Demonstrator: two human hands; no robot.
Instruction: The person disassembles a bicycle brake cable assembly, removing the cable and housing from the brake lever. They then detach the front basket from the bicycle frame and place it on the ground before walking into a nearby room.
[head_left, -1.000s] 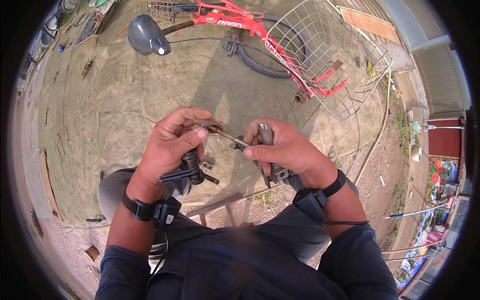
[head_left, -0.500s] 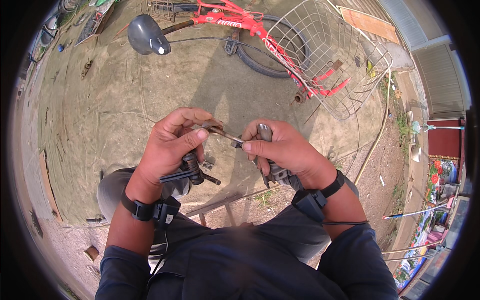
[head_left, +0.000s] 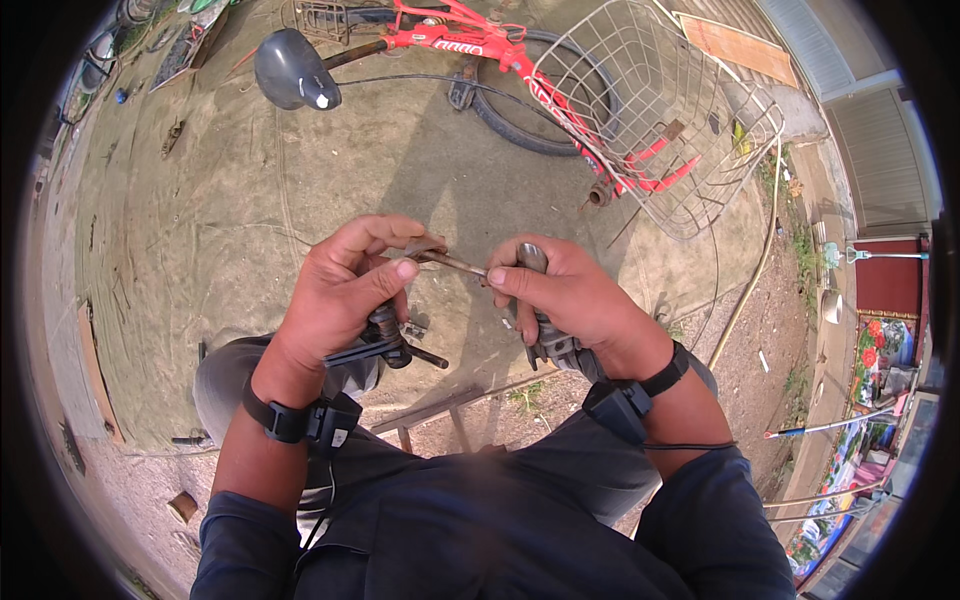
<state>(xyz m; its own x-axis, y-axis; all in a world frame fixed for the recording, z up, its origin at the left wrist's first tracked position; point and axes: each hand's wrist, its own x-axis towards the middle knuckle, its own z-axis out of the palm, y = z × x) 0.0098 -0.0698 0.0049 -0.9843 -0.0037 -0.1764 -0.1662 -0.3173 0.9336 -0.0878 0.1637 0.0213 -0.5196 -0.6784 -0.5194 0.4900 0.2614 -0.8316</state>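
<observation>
Through the head camera I see both hands raised in front of the lap, near each other, with a thin metal rod (head_left: 455,263) running between them, sloping slightly down toward the right. My left hand (head_left: 350,280) pinches a brownish metal piece (head_left: 425,246) between thumb and fingers, and the rod's left end meets it there. My right hand (head_left: 560,290) grips the rod's other end between thumb and forefinger, its fingers also curled around a grey metal tool (head_left: 533,258) whose rounded end stands up above the thumb. Below the left palm sits a dark metal part (head_left: 392,345) with a bar sticking out on either side; I cannot tell whether the lower fingers hold it. A black strap (head_left: 275,412) circles the left wrist, and another band (head_left: 668,368) the right. Farther off, a red bicycle frame (head_left: 470,42) lies on a greenish-brown mat (head_left: 220,220), with a dark saddle (head_left: 290,70) at its left, a black tyre (head_left: 525,142) beside it and a wire basket (head_left: 660,90) at its right.
</observation>
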